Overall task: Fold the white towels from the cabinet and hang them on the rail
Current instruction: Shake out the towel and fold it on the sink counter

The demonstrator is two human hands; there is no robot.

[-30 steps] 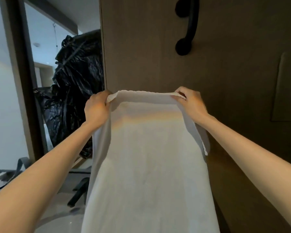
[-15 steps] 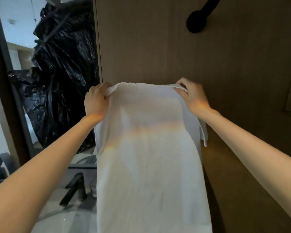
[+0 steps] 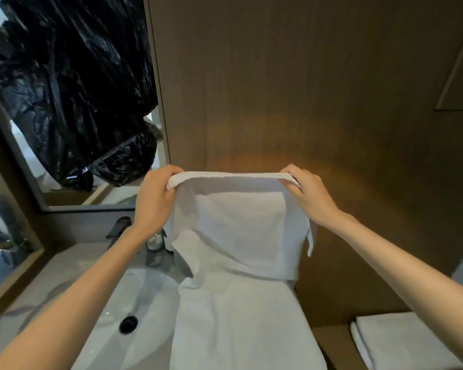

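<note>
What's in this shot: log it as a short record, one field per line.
left hand: grips the held towel's top left corner
right hand: pinches its top right corner
held towel: white, stretched between both hands, top part doubled over, rest hanging down
folded towel: white, lower right, on a brown surface
sink: white basin, black drain, dark faucet behind

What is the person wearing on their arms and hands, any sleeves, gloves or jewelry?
Nothing that shows. The left forearm and right forearm are bare from the frame edge to the wrist, with no sleeve or cuff in view. The left hand and right hand are ungloved, and no watch, bracelet or ring is visible on the sides facing the camera.
</note>
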